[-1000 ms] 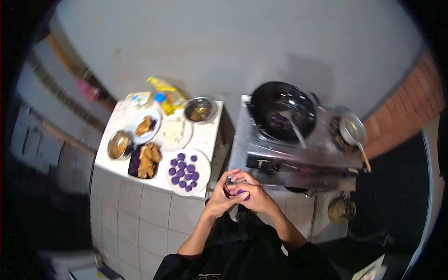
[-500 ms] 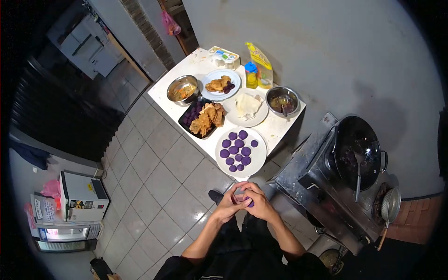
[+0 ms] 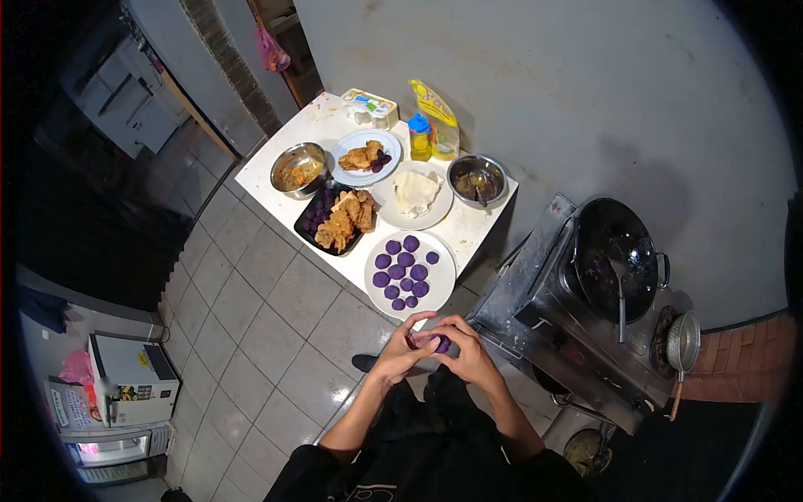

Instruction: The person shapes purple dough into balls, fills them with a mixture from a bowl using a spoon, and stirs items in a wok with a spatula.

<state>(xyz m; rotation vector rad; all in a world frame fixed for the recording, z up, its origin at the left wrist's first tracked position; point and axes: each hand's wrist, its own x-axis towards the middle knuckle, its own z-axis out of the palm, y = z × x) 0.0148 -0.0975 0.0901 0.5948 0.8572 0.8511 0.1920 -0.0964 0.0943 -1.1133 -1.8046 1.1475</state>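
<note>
A small purple ball [image 3: 442, 344], seemingly of dough or mash, sits between my two hands just below the table's near edge. My right hand [image 3: 470, 358] curls around it from the right. From the other side, my left hand [image 3: 400, 355] presses its thumb to the ball, with its fingers bent above. Some of the ball is covered by my fingers. Right beyond my hands, a white plate [image 3: 446, 290] carries several more purple balls [image 3: 406, 259] of mixed sizes.
The white table [image 3: 335, 107] also bears a black tray [image 3: 350, 248] of fried pieces, a white plate with flat wrappers [image 3: 416, 192], two metal bowls and an oil bottle [image 3: 420, 144]. A stove with a black wok [image 3: 611, 238] and a ladle stands right.
The view has turned so the table and stove sit further left. My fingers have shifted around the purple ball, and more of it now shows between my hands.
</note>
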